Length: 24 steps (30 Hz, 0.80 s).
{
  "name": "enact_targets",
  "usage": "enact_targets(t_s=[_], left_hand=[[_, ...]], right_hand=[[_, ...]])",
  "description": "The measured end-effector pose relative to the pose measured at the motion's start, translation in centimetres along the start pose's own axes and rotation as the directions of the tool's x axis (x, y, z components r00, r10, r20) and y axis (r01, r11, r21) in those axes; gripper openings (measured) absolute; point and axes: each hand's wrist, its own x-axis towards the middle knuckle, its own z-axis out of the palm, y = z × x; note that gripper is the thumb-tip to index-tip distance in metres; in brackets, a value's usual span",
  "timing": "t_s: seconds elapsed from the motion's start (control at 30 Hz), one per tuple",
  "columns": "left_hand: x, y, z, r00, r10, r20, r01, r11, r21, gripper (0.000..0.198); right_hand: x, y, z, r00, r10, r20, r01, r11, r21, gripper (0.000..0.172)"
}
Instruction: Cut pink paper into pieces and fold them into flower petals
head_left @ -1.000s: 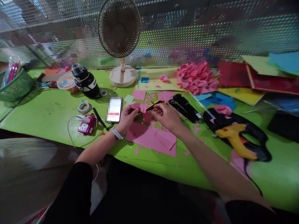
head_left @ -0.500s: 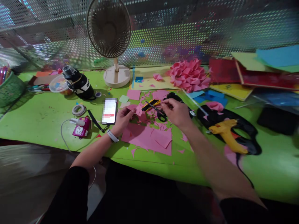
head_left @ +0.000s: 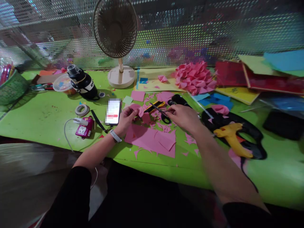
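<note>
My left hand [head_left: 127,119] pinches a rounded piece of pink paper [head_left: 138,109] between thumb and fingers, just above the table. Black-handled scissors [head_left: 165,118] lie among pink scraps, blades pointing up and left. The fingers of my right hand [head_left: 182,116] are curled together at the scissors' handle, partly covering it. Right behind the scissors is a yellow and black utility knife [head_left: 155,106]. In front of both hands a larger pink sheet [head_left: 148,141] lies flat, with a smaller cut piece on it.
A phone [head_left: 113,111] lies beside my left wrist. A yellow glue gun [head_left: 234,136] rests on a black holder at right. Behind are a fan [head_left: 120,77], a black bottle [head_left: 83,84] and a pink paper flower cluster [head_left: 196,77]. A purple plug adapter [head_left: 85,127] sits at left.
My right hand has come down a little, from above the scissors to their handle. The left hand keeps the pink paper piece. The whole view has shifted slightly.
</note>
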Motion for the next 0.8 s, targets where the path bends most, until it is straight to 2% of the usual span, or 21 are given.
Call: enact_targets(t_s=[0.07, 0.13, 0.23, 0.3, 0.5, 0.8], left_hand=[[-0.1, 0.0, 0.1, 0.998, -0.024, 0.057, 0.025, 1.0, -0.014, 0.034], [-0.4, 0.1, 0.3, 0.99, -0.071, 0.12, 0.074, 0.997, -0.024, 0.038], [-0.7, 0.2, 0.5, 0.981, -0.101, 0.163, 0.107, 0.994, -0.028, 0.041], [-0.8, 0.2, 0.6, 0.98, -0.089, 0.176, 0.095, 0.995, -0.028, 0.041], [-1.0, 0.1, 0.7, 0.973, -0.088, 0.212, 0.1, 0.994, -0.048, 0.04], [-1.0, -0.2, 0.6, 0.97, -0.116, 0.214, 0.131, 0.989, -0.061, 0.042]], right_hand=[[-0.4, -1.1, 0.0, 0.998, -0.053, -0.031, 0.057, 0.988, 0.145, 0.021], [-1.0, -2.6, 0.1, 0.983, -0.172, -0.057, 0.181, 0.928, 0.325, 0.023], [-2.0, -4.5, 0.3, 0.945, -0.315, -0.092, 0.323, 0.839, 0.438, 0.023], [-2.3, -5.2, 0.6, 0.945, -0.312, -0.097, 0.32, 0.826, 0.464, 0.021], [-2.5, -5.2, 1.7, 0.975, -0.22, -0.032, 0.191, 0.757, 0.625, 0.03], [-2.4, -5.0, 2.7, 0.95, -0.31, 0.019, 0.221, 0.718, 0.66, 0.037]])
